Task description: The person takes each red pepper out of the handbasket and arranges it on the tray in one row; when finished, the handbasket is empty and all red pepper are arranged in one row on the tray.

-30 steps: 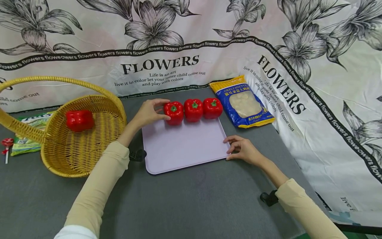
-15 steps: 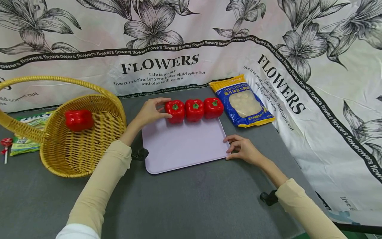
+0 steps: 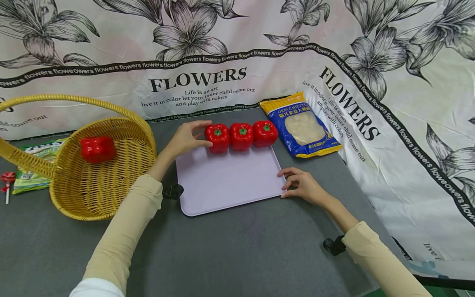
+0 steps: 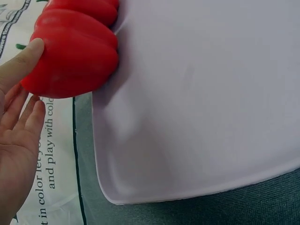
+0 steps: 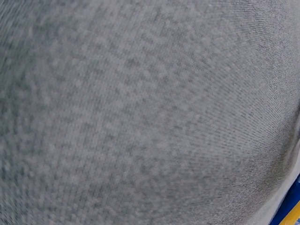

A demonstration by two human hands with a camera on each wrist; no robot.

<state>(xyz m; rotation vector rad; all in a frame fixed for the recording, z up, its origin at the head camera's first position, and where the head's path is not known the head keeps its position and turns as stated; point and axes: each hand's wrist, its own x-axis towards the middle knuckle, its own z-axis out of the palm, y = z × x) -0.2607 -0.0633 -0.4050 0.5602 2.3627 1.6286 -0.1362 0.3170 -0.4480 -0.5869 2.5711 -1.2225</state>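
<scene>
Three red bell peppers stand in a row along the far edge of a pale lilac tray (image 3: 230,181), stems up. My left hand (image 3: 187,138) grips the leftmost bell pepper (image 3: 217,138), thumb on its near side and fingers behind; the left wrist view shows the thumb (image 4: 29,58) against its red skin. The middle bell pepper (image 3: 241,137) and the right bell pepper (image 3: 265,133) sit close beside it. At the tray's right edge, near the front corner, my right hand (image 3: 304,187) holds the rim between thumb and fingers. The right wrist view shows grey cloth, no hand.
On the left stands a yellow wicker basket (image 3: 100,210) with a tall handle and another red bell pepper (image 3: 98,149) inside. Behind it lie a green packet (image 3: 31,179) and a red lollipop (image 3: 8,177). A blue-and-yellow orecchiette bag (image 3: 302,126) lies right of the peppers.
The row of peppers has shifted very slightly right and back, my left hand moving along with the leftmost one. My right hand has stayed at the tray's edge.
</scene>
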